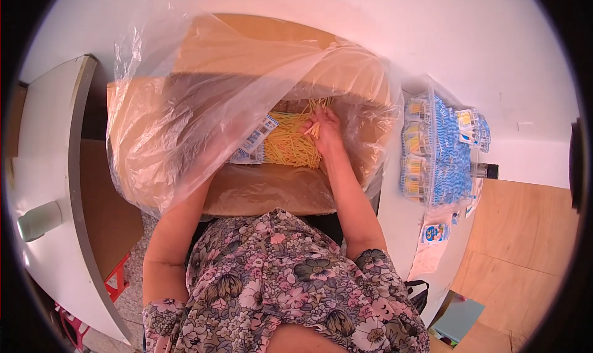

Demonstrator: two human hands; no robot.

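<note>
A large cardboard box (241, 38) lined with clear plastic film (154, 137) stands in front of me. Inside lies a heap of thin yellow sticks (287, 143). At the heap's far right, my right hand (324, 127) is closed around a small bunch of these sticks, their ends poking out past the fingers. My left hand (230, 140) reaches into the box's left part, blurred behind the film, so its fingers do not show. Beside it, at the heap's left edge, are small blue-and-white packets (258, 135); whether the hand grips one is hidden.
To the right, a clear bin (435, 149) full of blue-edged packets stands on a white table (395, 229), with a dark-capped container (485, 170) beside it. On the left are a white tabletop (55, 137) and a pale green cup (40, 221).
</note>
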